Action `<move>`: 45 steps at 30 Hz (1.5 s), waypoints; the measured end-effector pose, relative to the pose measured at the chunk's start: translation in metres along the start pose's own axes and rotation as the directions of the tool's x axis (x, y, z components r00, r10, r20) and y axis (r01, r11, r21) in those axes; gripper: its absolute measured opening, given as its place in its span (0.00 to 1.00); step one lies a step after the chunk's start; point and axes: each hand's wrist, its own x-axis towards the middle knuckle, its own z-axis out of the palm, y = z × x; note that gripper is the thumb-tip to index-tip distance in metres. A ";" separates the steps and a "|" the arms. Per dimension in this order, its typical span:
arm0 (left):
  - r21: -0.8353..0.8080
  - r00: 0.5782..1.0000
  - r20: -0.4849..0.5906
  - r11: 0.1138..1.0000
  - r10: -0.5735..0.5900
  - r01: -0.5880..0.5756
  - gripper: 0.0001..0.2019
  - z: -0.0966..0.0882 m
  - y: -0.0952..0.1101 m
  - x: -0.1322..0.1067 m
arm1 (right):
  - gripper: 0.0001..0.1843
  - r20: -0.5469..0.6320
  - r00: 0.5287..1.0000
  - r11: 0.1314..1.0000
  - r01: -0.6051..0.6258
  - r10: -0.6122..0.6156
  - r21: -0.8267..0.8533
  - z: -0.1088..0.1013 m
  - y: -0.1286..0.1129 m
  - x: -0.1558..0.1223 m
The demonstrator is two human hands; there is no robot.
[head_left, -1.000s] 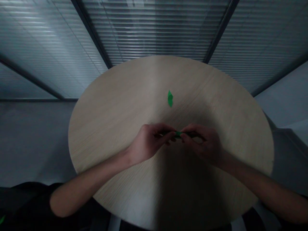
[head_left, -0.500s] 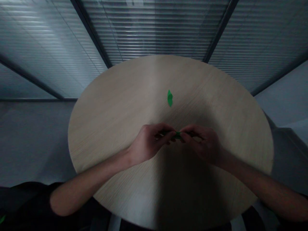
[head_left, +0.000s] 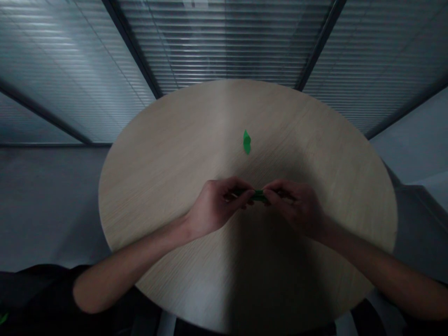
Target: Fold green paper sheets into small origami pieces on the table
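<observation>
Between my two hands is a small dark-green folded strip point(head_left: 259, 195) that looks like paper. My left hand point(head_left: 222, 203) pinches its left end between thumb and fingers. At the other end, my right hand point(head_left: 297, 205) grips it in the same way, so only a short middle stretch shows and the ends are hidden. Farther back on the table lies a bright green folded piece point(head_left: 247, 142) with pointed ends, also paper-like, touched by neither hand.
A round wooden table point(head_left: 157, 168) lies under both forearms, with a dark shadow falling towards its near edge. Behind it stand glass partitions with blinds point(head_left: 224, 42) in dark frames. Grey floor point(head_left: 49, 200) shows at the left.
My fingertips have drawn slightly apart, so more of the green strip shows between them. The piece lying on the table stays where it was.
</observation>
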 end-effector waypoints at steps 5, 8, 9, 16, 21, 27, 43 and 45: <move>0.028 1.000 -0.012 1.000 -0.003 0.003 0.09 0.003 -0.002 0.000 | 0.09 0.026 1.000 1.000 -0.003 0.003 -0.006 0.002 0.003 0.000; 0.069 1.000 -0.012 0.998 0.010 -0.010 0.09 0.004 -0.002 -0.001 | 0.07 0.042 0.999 1.000 0.027 -0.027 -0.010 0.004 0.003 0.000; 0.076 1.000 -0.008 0.997 0.020 -0.019 0.09 0.005 -0.002 -0.001 | 0.07 0.047 0.998 0.999 0.040 -0.039 -0.010 0.004 0.003 0.001; 0.111 0.998 0.010 0.992 0.057 -0.058 0.08 0.006 0.000 -0.003 | 0.09 0.064 0.993 0.993 0.103 -0.100 -0.054 0.004 0.000 0.002; 0.085 0.999 0.002 0.996 0.033 -0.034 0.08 0.005 0.000 0.000 | 0.10 0.052 0.995 0.995 0.091 -0.088 -0.048 0.002 0.000 0.002; 0.032 1.000 -0.002 0.999 0.019 -0.019 0.08 0.005 0.000 0.002 | 0.09 0.024 0.997 0.995 0.081 -0.079 -0.057 0.002 0.002 0.003; -0.015 0.999 -0.026 1.000 -0.023 0.022 0.09 0.006 -0.003 0.004 | 0.14 0.022 0.998 0.997 -0.065 0.064 0.037 0.000 0.000 0.005; -0.007 1.000 -0.018 1.000 -0.017 0.016 0.09 0.006 -0.004 0.004 | 0.13 0.032 0.997 0.996 -0.065 0.064 0.057 0.001 0.001 0.004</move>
